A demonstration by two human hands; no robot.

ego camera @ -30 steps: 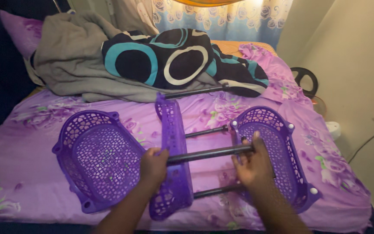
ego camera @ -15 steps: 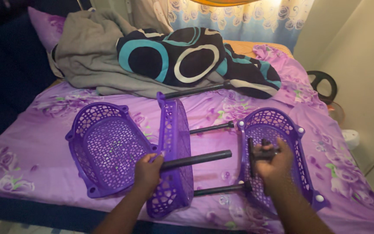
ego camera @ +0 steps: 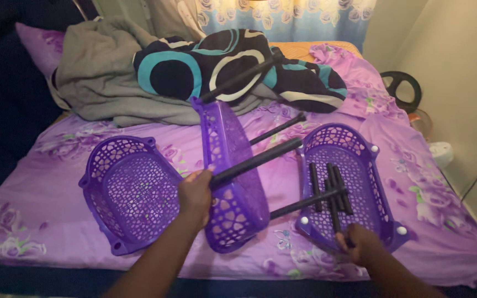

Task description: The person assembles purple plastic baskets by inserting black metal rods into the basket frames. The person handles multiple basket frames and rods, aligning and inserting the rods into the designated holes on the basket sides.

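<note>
Left basket point(ego camera: 131, 193) lies flat on bed point(ego camera: 40, 187), holds nothing | your left hand point(ego camera: 195, 192) grips middle basket point(ego camera: 233, 176), upright with rods point(ego camera: 255, 161) through it | right basket point(ego camera: 354, 182) holds several loose rods point(ego camera: 332, 190) | your right hand point(ego camera: 357, 245) pinches one | three baskets.

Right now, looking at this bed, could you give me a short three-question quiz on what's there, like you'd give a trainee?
1. True or false: the left hand grips a black rod at the upright middle basket.
2. What lies inside the right basket?
3. Is the right hand at that basket's A) far rim or B) near rim?

Key: 1 true; 2 loose black rods; 3 B.
</note>
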